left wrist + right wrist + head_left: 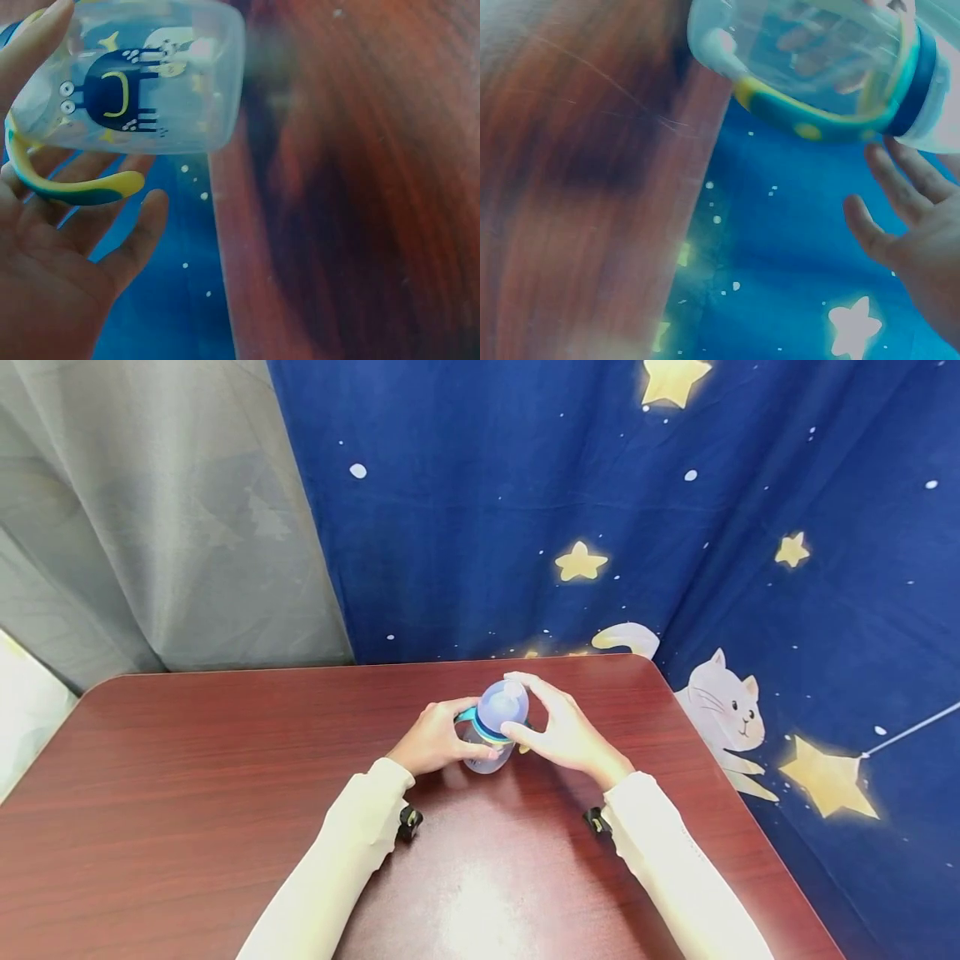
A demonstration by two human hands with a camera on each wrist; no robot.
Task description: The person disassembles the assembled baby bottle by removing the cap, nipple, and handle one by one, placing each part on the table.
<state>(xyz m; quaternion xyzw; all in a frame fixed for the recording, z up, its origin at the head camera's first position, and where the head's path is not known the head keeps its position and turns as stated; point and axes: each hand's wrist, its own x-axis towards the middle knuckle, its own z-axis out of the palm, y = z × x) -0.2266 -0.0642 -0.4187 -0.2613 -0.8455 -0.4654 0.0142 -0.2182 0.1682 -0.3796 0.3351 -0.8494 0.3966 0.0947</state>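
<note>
A clear baby bottle [486, 765] with a domed, translucent cap [501, 706] is upright at the far part of the table. Whether its base touches the tabletop, I cannot tell. A dark animal print [112, 94] decorates its body, and curved teal and yellow handles [802, 124] stick out from both sides below a dark blue collar [922, 82]. My left hand [435, 739] holds the bottle from the left, thumb across the front and fingers around the handle side. On the right, my right hand [566, 731] grips the cap between thumb and fingers.
The reddish-brown wooden table [225, 793] has its far edge just behind the bottle. Beyond it hang a blue starry curtain [465, 527] and a grey curtain [187, 527]. Small black devices sit at both wrists.
</note>
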